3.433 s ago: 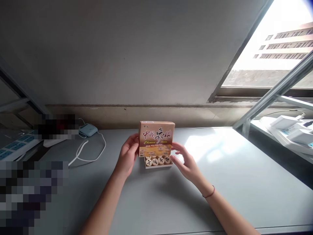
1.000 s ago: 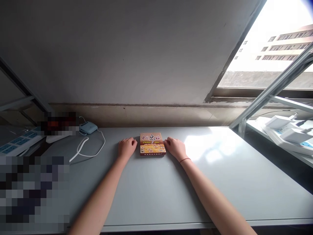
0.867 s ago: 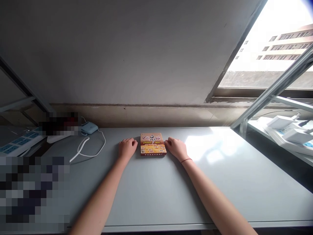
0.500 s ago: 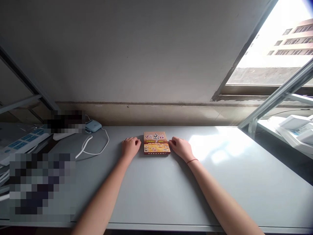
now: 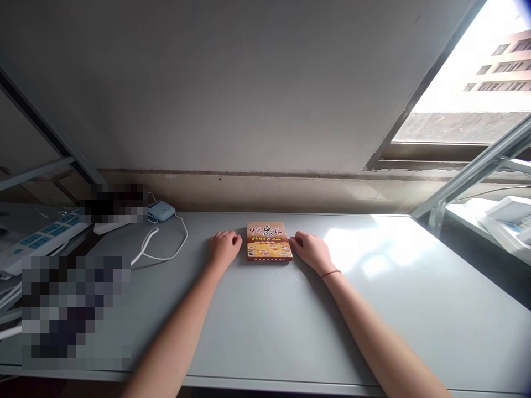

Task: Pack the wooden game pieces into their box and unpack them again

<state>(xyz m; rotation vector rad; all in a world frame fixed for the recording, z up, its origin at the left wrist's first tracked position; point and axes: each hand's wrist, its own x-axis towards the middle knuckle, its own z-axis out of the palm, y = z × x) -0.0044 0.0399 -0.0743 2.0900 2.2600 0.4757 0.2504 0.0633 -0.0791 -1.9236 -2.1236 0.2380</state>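
A Chinese chess box, orange and brown with printed lettering, lies flat and closed on the grey table. Just left of it my left hand rests on the tabletop, fingers curled into a loose fist with nothing in it. On the other side, my right hand is curled the same way, its knuckles very near the box's right edge; whether they touch I cannot tell. A thin red band circles my right wrist. The chess pieces are hidden inside the box.
A light blue device with a white cable sits at the back left. Beyond the left side is a white power strip. Pixelated patches cover things there. White boxy items stand on a shelf at the right. A wall runs behind the table.
Earlier, my hands held the box's lid over the open tray of chess pieces. Now the lid is on, and both hands lie curled beside the box. Lately only the view has turned slightly left.
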